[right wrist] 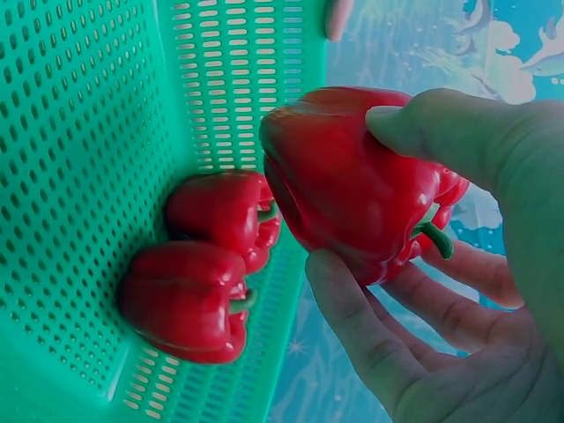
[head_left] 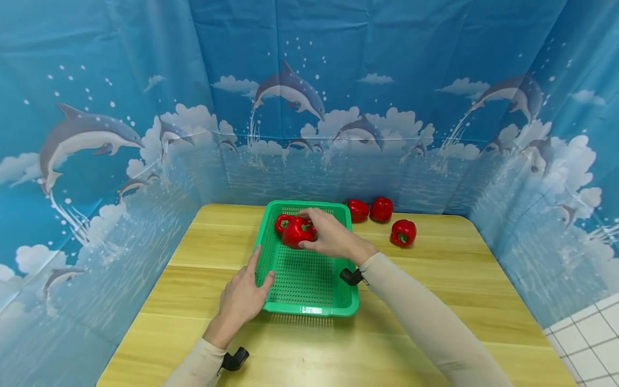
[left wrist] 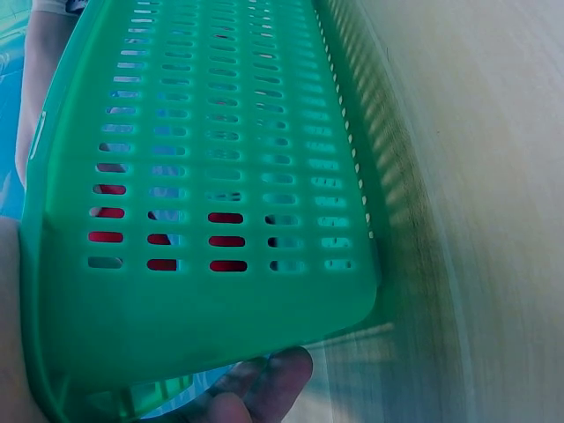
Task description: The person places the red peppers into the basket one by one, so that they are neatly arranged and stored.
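My right hand (head_left: 331,235) holds a red bell pepper (head_left: 296,234) above the far part of a green plastic basket (head_left: 351,301). In the right wrist view, thumb and fingers curl round this bell pepper (right wrist: 348,176), its green stem towards the palm. Two more red bell peppers (right wrist: 220,216) (right wrist: 181,304) lie side by side in the basket; the head view shows only part of them. On the basket's left side, my left hand (head_left: 244,293) grips the rim, thumb over it. The left wrist view shows fingertips (left wrist: 286,374) beside the basket's slotted outer wall (left wrist: 194,308).
Three red bell peppers (head_left: 358,210) (head_left: 381,208) (head_left: 403,233) stand on the wooden table (head_left: 425,301), right of the basket. A blue dolphin-print curtain (head_left: 309,161) hangs behind the table's back edge and along both sides. White tiles (head_left: 592,333) show at the lower right.
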A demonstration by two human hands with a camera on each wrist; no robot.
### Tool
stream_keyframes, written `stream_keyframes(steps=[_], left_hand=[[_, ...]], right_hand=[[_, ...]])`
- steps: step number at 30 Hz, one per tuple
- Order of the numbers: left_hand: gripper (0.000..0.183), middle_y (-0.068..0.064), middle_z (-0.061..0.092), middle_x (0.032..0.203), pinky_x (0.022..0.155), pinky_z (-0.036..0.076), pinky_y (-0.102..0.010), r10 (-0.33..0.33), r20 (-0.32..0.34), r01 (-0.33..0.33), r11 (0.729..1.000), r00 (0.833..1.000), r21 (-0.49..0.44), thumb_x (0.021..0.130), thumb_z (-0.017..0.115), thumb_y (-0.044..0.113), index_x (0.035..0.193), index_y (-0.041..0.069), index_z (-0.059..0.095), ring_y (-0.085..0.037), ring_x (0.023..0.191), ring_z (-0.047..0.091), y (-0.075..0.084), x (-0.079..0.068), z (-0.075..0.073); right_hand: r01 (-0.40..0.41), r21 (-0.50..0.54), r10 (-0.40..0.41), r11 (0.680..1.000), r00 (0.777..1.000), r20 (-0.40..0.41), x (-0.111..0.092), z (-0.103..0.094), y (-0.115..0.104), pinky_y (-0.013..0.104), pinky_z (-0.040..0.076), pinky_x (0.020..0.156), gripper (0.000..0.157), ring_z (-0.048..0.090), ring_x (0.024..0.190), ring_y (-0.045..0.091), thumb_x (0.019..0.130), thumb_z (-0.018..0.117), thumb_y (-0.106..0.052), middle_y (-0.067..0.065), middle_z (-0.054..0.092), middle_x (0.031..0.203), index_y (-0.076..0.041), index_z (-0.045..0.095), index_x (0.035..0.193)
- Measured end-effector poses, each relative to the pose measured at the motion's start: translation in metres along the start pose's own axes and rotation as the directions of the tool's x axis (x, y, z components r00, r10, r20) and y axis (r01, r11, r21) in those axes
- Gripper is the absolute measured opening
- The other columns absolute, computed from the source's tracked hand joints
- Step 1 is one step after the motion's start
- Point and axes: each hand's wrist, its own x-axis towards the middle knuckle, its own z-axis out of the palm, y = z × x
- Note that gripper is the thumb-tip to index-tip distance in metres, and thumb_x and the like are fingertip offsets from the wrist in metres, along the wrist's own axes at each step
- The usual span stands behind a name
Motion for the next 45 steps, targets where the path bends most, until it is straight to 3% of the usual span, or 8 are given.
stream_keyframes(steps=[8,19,33,39,45], left_hand=[[0.086,-0.03,0.078,0.14,0.053,0.048,-0.036,0.008,-0.001,-0.008,1.0,1.0,0.005,0.117,0.068,0.047,0.188,0.024,0.026,-0.027,0.073,0.07,-0.001,0.0,0.002],[0.088,-0.03,0.078,0.14,0.05,0.046,-0.036,-0.001,0.003,0.001,1.0,1.0,0.004,0.116,0.07,0.048,0.188,0.025,0.025,-0.024,0.065,0.062,-0.001,0.001,0.0],[0.086,-0.03,0.077,0.142,0.052,0.047,-0.036,0.002,-0.001,-0.002,1.0,1.0,0.008,0.117,0.068,0.047,0.188,0.025,0.025,-0.025,0.07,0.067,-0.001,0.002,0.0],[0.088,-0.028,0.078,0.142,0.051,0.047,-0.037,-0.012,0.005,0.012,1.0,1.0,0.009,0.116,0.07,0.049,0.188,0.027,0.025,-0.026,0.07,0.068,-0.001,0.001,0.001],[0.088,-0.028,0.078,0.143,0.052,0.047,-0.036,-0.011,0.004,0.011,1.0,1.0,0.014,0.116,0.071,0.047,0.188,0.026,0.025,-0.027,0.072,0.069,0.0,0.001,0.002]], right_hand=[[-0.006,-0.006,0.007,1.0,0.999,0.043,0.012,0.011,0.005,0.051,0.064,0.117,0.076,0.068,0.149,0.036,0.106,0.09,-0.028,0.017,0.062,0.168,-0.004,0.054,0.168],[-0.033,-0.014,0.034,0.999,0.995,0.089,0.031,0.022,0.001,0.049,0.065,0.115,0.071,0.069,0.146,0.036,0.105,0.09,-0.029,0.017,0.066,0.162,-0.007,0.06,0.165],[-0.05,-0.087,0.061,0.995,0.99,0.129,0.039,0.034,0.001,0.054,0.064,0.117,0.072,0.067,0.147,0.041,0.104,0.092,-0.03,0.021,0.064,0.165,-0.01,0.062,0.167],[-0.074,-0.097,0.088,0.993,0.984,0.153,0.042,0.039,0.002,0.059,0.06,0.122,0.075,0.056,0.159,0.045,0.104,0.092,-0.03,0.021,0.06,0.171,-0.012,0.061,0.169],[-0.087,-0.095,0.101,0.992,0.983,0.156,0.045,0.044,0.0,0.057,0.061,0.122,0.073,0.055,0.16,0.044,0.104,0.092,-0.03,0.018,0.065,0.167,-0.011,0.062,0.167]])
